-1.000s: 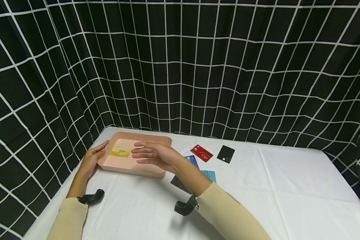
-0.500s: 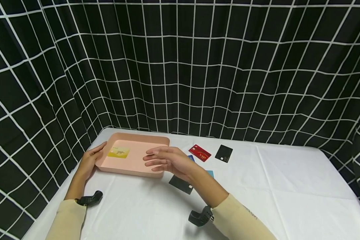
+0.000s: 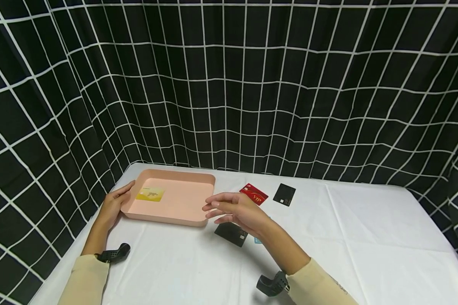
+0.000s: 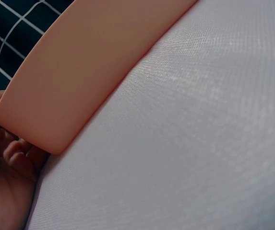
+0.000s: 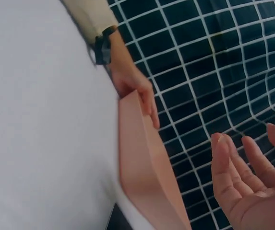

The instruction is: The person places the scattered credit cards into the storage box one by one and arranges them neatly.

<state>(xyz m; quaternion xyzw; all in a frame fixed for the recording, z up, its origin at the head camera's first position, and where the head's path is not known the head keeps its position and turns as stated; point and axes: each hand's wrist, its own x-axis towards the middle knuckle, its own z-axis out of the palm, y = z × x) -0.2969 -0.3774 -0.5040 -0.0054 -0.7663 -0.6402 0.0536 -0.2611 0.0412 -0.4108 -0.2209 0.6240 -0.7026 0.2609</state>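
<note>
A shallow pink tray (image 3: 185, 199) lies at the left of the white-covered table, with a yellow and white card (image 3: 150, 194) flat inside. My left hand (image 3: 110, 208) holds the tray's left end; in the left wrist view its curled fingers (image 4: 17, 155) show against the tray's corner. My right hand (image 3: 244, 212) hovers just right of the tray, fingers loosely bent and nothing in them. Under it lie a dark grey card (image 3: 230, 234) and a light blue card (image 3: 257, 240), mostly covered by the hand. A red VIP card (image 3: 253, 194) lies just behind it.
A black card (image 3: 284, 194) lies right of the red one. White cloth (image 3: 347, 237) covers the table. A black curtain (image 3: 252, 97) with a white grid stands behind and at the sides. Each wrist carries a small black camera (image 3: 114, 253).
My right hand has drawn back from over the tray to the right, above the cards. It now hides the blue card. My left hand stays on the tray.
</note>
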